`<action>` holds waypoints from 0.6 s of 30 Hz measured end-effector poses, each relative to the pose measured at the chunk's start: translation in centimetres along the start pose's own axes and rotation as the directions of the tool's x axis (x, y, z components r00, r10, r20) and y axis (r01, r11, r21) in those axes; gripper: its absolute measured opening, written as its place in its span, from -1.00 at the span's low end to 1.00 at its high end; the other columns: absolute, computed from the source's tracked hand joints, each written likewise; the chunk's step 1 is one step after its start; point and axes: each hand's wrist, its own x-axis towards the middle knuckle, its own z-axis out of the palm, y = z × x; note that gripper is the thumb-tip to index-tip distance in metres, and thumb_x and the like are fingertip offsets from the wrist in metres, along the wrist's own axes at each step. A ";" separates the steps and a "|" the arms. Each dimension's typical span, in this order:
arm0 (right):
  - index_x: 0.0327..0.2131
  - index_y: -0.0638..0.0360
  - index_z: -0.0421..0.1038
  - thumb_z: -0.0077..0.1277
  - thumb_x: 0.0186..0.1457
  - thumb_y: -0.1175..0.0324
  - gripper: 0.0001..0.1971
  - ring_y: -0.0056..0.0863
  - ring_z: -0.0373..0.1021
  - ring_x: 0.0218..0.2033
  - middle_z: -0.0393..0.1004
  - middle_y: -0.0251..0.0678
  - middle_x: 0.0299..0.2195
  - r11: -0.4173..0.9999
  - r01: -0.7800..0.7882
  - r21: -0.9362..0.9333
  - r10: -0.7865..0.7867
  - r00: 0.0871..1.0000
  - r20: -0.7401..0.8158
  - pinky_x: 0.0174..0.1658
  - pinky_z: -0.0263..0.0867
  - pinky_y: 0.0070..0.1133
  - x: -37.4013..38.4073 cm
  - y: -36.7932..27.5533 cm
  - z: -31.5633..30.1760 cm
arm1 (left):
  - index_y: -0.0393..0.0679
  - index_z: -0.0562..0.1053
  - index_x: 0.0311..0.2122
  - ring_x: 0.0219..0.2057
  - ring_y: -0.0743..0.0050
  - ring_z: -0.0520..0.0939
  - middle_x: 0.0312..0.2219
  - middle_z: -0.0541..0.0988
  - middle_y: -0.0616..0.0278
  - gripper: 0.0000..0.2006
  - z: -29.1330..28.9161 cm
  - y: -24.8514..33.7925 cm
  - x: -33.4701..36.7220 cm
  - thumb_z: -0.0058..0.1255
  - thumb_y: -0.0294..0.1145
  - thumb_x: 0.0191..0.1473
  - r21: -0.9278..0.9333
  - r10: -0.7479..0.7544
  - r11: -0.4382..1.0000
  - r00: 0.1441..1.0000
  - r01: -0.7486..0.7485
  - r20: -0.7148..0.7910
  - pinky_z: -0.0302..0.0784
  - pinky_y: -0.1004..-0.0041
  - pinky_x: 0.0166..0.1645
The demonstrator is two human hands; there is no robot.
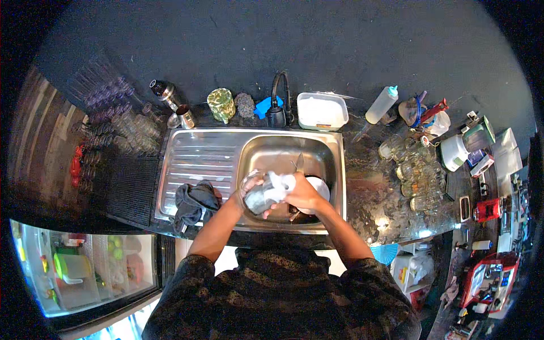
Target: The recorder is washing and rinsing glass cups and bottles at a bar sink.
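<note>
Over the sink basin (272, 148), my left hand (250, 182) is wrapped round a clear glass vessel (256, 202), tilted on its side. Whether it is a jar or a mug, I cannot tell. Closed at the glass's other end, my right hand (304, 195) grips a white, sudsy wad (279, 186), a sponge or a cloth, pressed against the glass. Some of its fingers are hidden. Below and beside my right hand, a white round dish (321, 187) lies in the basin. A pointed metal blade (300, 162) sticks up just beyond that hand.
A dark cloth (195, 203) lies on the ribbed drainboard (198, 153) to the left. Behind the basin stand a black tap (276, 113) and a white tub (323, 111). Glassware (416, 175) crowds the right counter; more glasses (133, 130) stand at left beside a black mat (133, 187).
</note>
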 end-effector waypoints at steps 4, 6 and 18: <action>-0.27 0.33 0.43 -0.04 -0.08 0.54 -0.78 -0.51 0.44 -0.43 0.51 -0.23 -0.42 0.955 -0.140 0.261 0.129 0.990 0.061 -0.35 0.39 -0.56 -0.3 1.2 -1.8 | -0.24 0.16 0.11 -0.28 -0.14 0.57 -0.14 0.41 -0.24 -0.27 -0.7 -0.6 0.8 -0.11 0.17 0.01 0.021 -0.025 0.999 1.000 0.025 0.000 0.58 0.06 -0.27; -0.27 0.24 0.48 0.08 -0.04 0.38 -0.77 -0.71 0.33 -0.62 0.50 -0.33 -0.48 0.897 -0.215 0.386 0.271 0.958 -0.097 -0.64 0.24 -0.71 -0.4 2.2 -2.7 | -0.19 0.20 0.09 -0.15 0.01 0.52 -0.11 0.42 -0.13 -0.34 -1.1 -0.4 0.9 -0.14 0.14 0.04 0.068 0.031 0.998 0.936 -0.007 -0.351 0.53 0.15 -0.13; -0.18 0.24 0.44 -0.18 0.03 0.46 -0.72 -0.68 0.35 -0.60 0.51 -0.26 -0.41 0.763 -0.132 0.633 0.338 0.916 -0.216 -0.67 0.23 -0.70 -0.3 6.5 -1.7 | -0.18 0.34 -0.08 -0.16 0.02 0.46 -0.17 0.42 -0.04 -0.32 5.7 -3.3 2.7 0.31 -0.15 -0.38 0.682 0.840 -0.490 0.502 0.543 0.204 0.38 0.21 -0.04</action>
